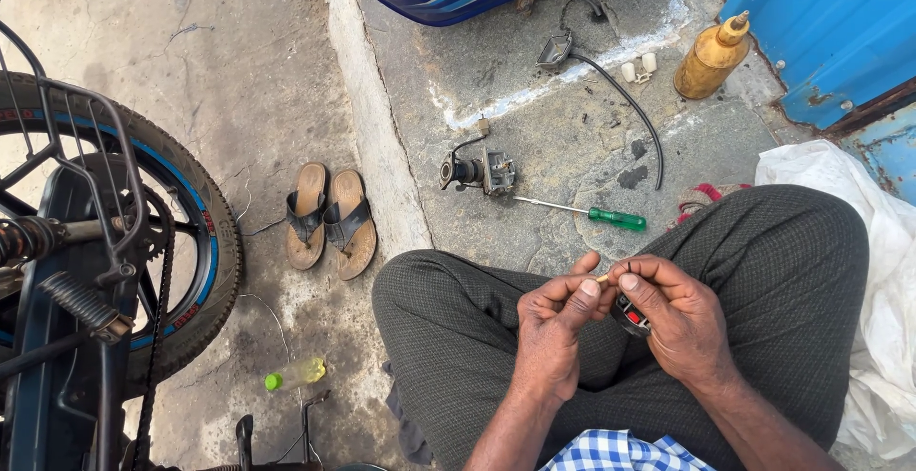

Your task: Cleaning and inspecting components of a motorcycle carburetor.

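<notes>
Hands meet over the person's lap, above crossed legs in dark trousers (763, 271). The left hand (553, 323) is curled, and its thumb and first finger pinch a tiny pale part (603, 280). The right hand (673, 314) is curled too; its fingertips press on the same tiny part from the other side, and a small dark thing with red on it (631, 318) sits tucked under its palm. The tiny part could slip out, because it is held only by fingertips, and it might drop on the rough ground and be hard to find. Just past the hands lies a screwdriver with a green handle (582, 211), and a little farther a small metal engine part (482, 172) with a cable. Far ahead of the right hand stands a brown bottle (711, 59) with a spout; I cannot tell what is in it, but it could tip and spill if bumped. Well off to the left of the left hand lies a small clear bottle with a green cap (298, 374), on its side, with pale yellow liquid inside. Brown sandals (329, 218) and a motorbike wheel (191, 242) are farther left.
</notes>
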